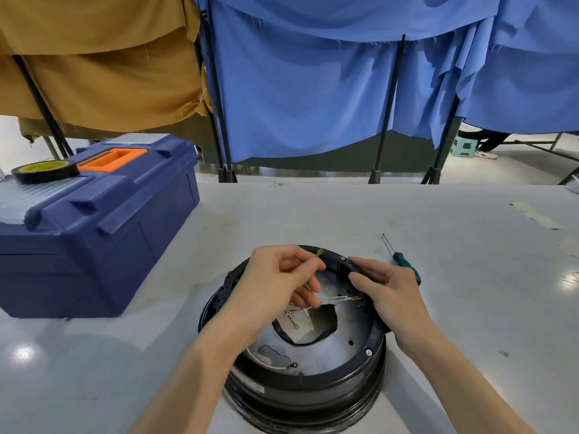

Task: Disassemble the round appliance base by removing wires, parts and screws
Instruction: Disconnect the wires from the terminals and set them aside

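The round black appliance base (pixel 313 389) sits open side up on the grey table (pixel 476 292), close to the person. The left hand (pixel 275 277) pinches a thin wire (pixel 319 254) above it, and the right hand (pixel 391 292) grips its right rim. A green-handled screwdriver (pixel 400 259) lies just beyond; a blue toolbox (pixel 94 233) stands at left.

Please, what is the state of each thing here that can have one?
round appliance base: open on top, inside exposed, standing on table.
wires: loose, one lifted.
left hand: pinches a wire.
right hand: grips the base's rim.
screwdriver: lying on table, unheld.
toolbox: lid closed.
tape roll: flat on toolbox.
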